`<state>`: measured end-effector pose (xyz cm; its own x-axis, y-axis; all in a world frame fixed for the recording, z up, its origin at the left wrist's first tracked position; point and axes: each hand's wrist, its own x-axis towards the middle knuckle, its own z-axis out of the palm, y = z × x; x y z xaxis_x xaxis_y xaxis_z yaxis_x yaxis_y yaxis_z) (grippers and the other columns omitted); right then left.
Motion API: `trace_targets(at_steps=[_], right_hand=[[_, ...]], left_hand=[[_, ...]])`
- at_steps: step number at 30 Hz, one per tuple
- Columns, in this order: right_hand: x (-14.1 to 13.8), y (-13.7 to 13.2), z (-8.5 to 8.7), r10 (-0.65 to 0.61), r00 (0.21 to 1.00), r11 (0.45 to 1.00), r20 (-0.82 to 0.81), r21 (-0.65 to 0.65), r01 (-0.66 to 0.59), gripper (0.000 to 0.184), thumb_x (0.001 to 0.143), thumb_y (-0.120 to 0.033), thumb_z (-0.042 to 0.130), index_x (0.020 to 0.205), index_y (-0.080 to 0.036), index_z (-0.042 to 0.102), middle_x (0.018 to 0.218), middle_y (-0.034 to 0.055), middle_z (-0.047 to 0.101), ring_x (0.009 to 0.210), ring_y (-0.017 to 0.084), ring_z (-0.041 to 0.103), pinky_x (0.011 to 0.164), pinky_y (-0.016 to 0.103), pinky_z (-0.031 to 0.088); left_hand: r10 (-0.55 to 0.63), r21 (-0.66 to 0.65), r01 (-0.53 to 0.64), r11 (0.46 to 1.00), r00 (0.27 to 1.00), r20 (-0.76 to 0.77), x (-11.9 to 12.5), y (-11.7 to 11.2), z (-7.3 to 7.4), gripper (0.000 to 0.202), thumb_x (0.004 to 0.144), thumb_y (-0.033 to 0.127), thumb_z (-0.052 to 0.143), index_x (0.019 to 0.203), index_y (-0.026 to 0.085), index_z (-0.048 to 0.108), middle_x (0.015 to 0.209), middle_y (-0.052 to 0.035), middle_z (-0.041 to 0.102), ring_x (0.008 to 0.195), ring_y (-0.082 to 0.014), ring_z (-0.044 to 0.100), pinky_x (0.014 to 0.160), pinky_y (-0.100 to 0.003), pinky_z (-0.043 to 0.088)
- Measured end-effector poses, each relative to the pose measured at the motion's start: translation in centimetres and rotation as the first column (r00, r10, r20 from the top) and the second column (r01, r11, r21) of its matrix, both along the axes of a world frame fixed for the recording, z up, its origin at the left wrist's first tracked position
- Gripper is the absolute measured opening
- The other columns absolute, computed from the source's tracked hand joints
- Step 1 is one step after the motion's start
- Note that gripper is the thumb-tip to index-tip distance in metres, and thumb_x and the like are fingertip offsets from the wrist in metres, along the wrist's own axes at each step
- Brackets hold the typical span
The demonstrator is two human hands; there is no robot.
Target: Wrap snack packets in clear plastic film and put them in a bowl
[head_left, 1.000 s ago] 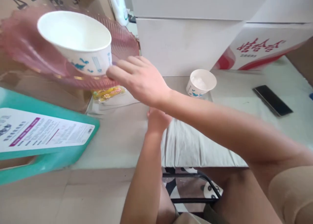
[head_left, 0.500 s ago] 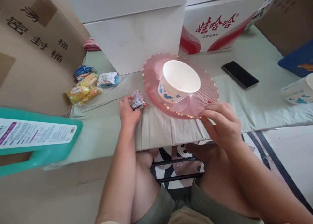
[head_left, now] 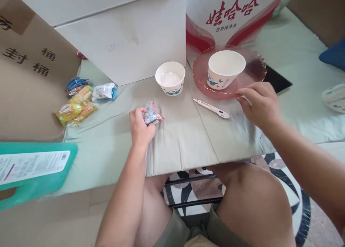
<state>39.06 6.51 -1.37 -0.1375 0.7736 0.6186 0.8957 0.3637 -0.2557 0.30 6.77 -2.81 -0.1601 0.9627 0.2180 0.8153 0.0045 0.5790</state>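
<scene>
Nearest the camera: the person's bare knees and olive shorts, a patterned floor below, seated at the edge of the worktop (head_left: 188, 143), which is covered in a pale green cloth.

Left hand (head_left: 140, 126) — resting on the cloth near the front edge, fingers curled around a small crinkled snack packet (head_left: 152, 113); the packet sticks out to the right of the thumb and lies against the cloth.

Right hand (head_left: 260, 103) — fingers bent, fingertips pinching the near rim of the pink plate (head_left: 253, 73). The plate sits on the worktop, its far right edge overlapping a black phone (head_left: 279, 82). A white paper cup (head_left: 225, 69) with blue print stands upright on the plate, left of centre.

Between the two hands, a slim white utility knife (head_left: 211, 108) lies flat on the cloth, just in front of the plate, not touched by either hand.

Further back, a second paper cup (head_left: 170, 78) stands on the cloth just left of the plate. To the far left, a loose heap of wrapped snacks (head_left: 81, 99) — yellow, blue and white packets — lies beside a brown carton (head_left: 29, 78).

Left foreground: a teal jug (head_left: 32, 169) with a printed label.

Rear: a white box (head_left: 121, 31) and a red-and-white carton (head_left: 231, 13) stand behind the cups.
</scene>
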Motion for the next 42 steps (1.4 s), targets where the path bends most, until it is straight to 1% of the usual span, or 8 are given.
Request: trace_targets(at_steps=[7,16,20,24,29,34,39,42], right_hand=[[-2.6,2.3,-0.7,0.065,0.998,0.982,-0.011,-0.176,-0.066,0.017,0.086,-0.034,0.052,0.085,-0.028,0.068,0.093,0.0104,0.072,0.093,0.029,0.066,0.086,0.049,0.05],[-8.3,5.9,3.7,0.037,0.998,0.983,0.042,-0.18,-0.029,0.027,0.081,-0.03,0.06,0.105,-0.026,0.07,0.109,0.0105,0.074,0.109,0.032,0.065,0.099,0.052,0.047],[-8.5,9.2,5.3,0.003,0.993,0.946,0.115,-0.322,0.035,0.013,0.082,-0.027,0.06,0.09,-0.026,0.071,0.081,0.0068,0.072,0.092,0.032,0.067,0.102,0.061,0.044],[-4.4,3.6,6.5,-0.099,0.993,0.987,0.067,-0.116,0.107,0.024,0.093,-0.034,0.05,0.097,-0.03,0.073,0.092,0.0089,0.073,0.098,0.03,0.068,0.098,0.054,0.049],[5.5,-7.9,2.3,-0.391,0.918,0.88,-0.06,0.268,0.392,0.035,0.088,-0.058,0.048,0.076,-0.035,0.072,0.069,0.0126,0.069,0.068,0.031,0.062,0.07,0.054,0.048],[12.7,-13.0,-0.5,-0.458,0.889,0.888,-0.002,-0.047,0.458,0.029,0.087,-0.048,0.051,0.099,-0.047,0.077,0.091,0.0109,0.072,0.094,0.037,0.067,0.087,0.06,0.044],[9.9,-12.1,1.6,-0.517,0.853,0.829,-0.075,0.205,0.521,0.057,0.074,-0.038,0.066,0.128,-0.054,0.068,0.127,0.0103,0.07,0.123,0.047,0.06,0.097,0.067,0.04],[2.2,-10.6,2.2,-0.314,0.94,0.929,-0.13,0.164,0.333,0.052,0.078,-0.027,0.06,0.128,-0.039,0.068,0.112,0.0126,0.073,0.111,0.039,0.068,0.097,0.058,0.051]], left_hand=[[-0.064,-0.031,0.063,0.998,0.997,-0.035,0.3,-0.8,0.1,0.057,0.062,-0.004,0.06,0.109,0.023,0.047,0.117,-0.0086,0.05,0.113,-0.0288,0.058,0.105,-0.047,0.048],[-0.153,-0.062,0.151,0.987,0.988,-0.015,0.6,-1.3,0.0,0.055,0.063,-0.001,0.06,0.11,0.024,0.044,0.118,-0.0091,0.049,0.116,-0.0307,0.057,0.104,-0.047,0.048],[-0.149,-0.075,0.149,0.986,0.989,0.002,0.6,-1.3,0.0,0.056,0.063,-0.001,0.06,0.111,0.024,0.046,0.119,-0.0089,0.048,0.115,-0.0303,0.057,0.104,-0.048,0.048],[-0.146,-0.079,0.145,0.986,0.989,-0.004,0.6,-1.3,0.1,0.056,0.064,0.0,0.061,0.111,0.024,0.047,0.119,-0.0093,0.049,0.115,-0.031,0.058,0.104,-0.049,0.048],[-0.166,-0.078,0.164,0.983,0.986,-0.02,1.1,-1.2,0.2,0.053,0.066,0.001,0.062,0.112,0.024,0.047,0.121,-0.0115,0.049,0.114,-0.0333,0.059,0.104,-0.053,0.048],[-0.159,-0.038,0.159,0.986,0.987,0.004,1.6,-1.0,0.2,0.054,0.064,-0.001,0.063,0.108,0.025,0.048,0.117,-0.0093,0.049,0.114,-0.0323,0.059,0.108,-0.054,0.047],[-0.157,-0.064,0.157,0.986,0.988,0.001,1.9,-1.2,0.4,0.054,0.065,-0.001,0.064,0.109,0.026,0.049,0.117,-0.0102,0.05,0.116,-0.0335,0.059,0.108,-0.055,0.047],[-0.166,-0.067,0.163,0.984,0.986,-0.034,2.5,-1.6,0.5,0.049,0.069,0.006,0.067,0.111,0.024,0.049,0.12,-0.0124,0.051,0.123,-0.0352,0.055,0.111,-0.055,0.044]])
